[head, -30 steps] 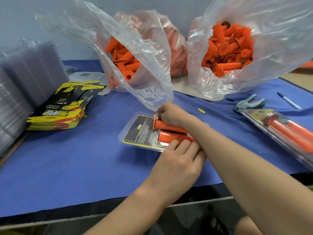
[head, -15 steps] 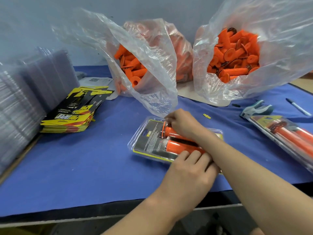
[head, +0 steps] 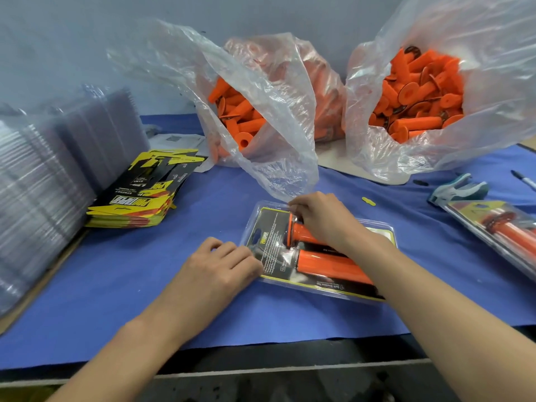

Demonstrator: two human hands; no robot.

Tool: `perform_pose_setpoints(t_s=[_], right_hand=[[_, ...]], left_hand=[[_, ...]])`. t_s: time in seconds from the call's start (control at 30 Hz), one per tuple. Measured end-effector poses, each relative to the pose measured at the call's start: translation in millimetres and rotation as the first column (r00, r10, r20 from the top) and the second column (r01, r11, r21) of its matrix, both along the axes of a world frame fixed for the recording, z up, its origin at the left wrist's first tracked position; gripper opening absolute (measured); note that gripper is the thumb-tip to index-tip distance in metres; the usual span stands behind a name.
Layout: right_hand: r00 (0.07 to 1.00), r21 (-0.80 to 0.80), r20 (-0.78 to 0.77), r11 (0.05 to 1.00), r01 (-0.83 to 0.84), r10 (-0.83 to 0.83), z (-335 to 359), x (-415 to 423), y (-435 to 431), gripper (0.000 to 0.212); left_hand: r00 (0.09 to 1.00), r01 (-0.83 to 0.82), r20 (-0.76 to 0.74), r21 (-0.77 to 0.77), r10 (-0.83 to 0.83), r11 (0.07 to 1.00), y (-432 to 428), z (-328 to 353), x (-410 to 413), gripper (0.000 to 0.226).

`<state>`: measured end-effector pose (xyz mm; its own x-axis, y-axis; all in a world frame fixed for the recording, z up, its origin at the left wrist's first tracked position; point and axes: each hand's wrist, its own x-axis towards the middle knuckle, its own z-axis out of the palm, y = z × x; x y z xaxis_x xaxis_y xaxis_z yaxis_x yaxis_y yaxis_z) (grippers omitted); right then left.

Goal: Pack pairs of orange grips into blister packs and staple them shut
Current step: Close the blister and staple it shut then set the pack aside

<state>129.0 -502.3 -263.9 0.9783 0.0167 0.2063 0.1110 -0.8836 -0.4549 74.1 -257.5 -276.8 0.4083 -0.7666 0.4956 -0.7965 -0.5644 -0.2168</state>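
Two orange rubber grips (head: 333, 265) lie in the clear plastic blister pack (head: 256, 224) on the blue cloth (head: 145, 271). Right hand (head: 322, 219) pinches the far grip (head: 300, 232) by its wide end; left hand (head: 220, 268), fingers curled, holds the pack's edge. Push that grip down flat while keeping the pack from sliding.

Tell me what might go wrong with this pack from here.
The upper grip, pinched by the right hand, may not be fully seated, so the pack won't close flat. The bag flap hangs at the pack's far edge and could get trapped inside.
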Motion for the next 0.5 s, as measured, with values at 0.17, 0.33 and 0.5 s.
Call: perform_pose_setpoints(t_s=[0.17,0.33,0.5], right_hand=[[0.999,-0.014,-0.048,1.0,-0.011,0.01,1.8,-1.8,1.4,0.023],[0.996,-0.042,-0.08,0.999,-0.035,0.032,5.9,-7.5,-9.3,0.022],[0.994,-0.078,-0.104,0.996,-0.049,0.041,8.1,-9.8,-27.4,0.03]], left_hand=[[0.999,0.05,0.012,-0.041,-0.049,0.998,-2.9,0.6,0.7,0.021],[0.987,0.134,-0.092,0.06,-0.128,0.989,-16.0,9.1,5.9,0.025],[0.89,0.126,-0.434,-0.066,-0.142,0.99,-37.7,34.2,8.9,0.036]])
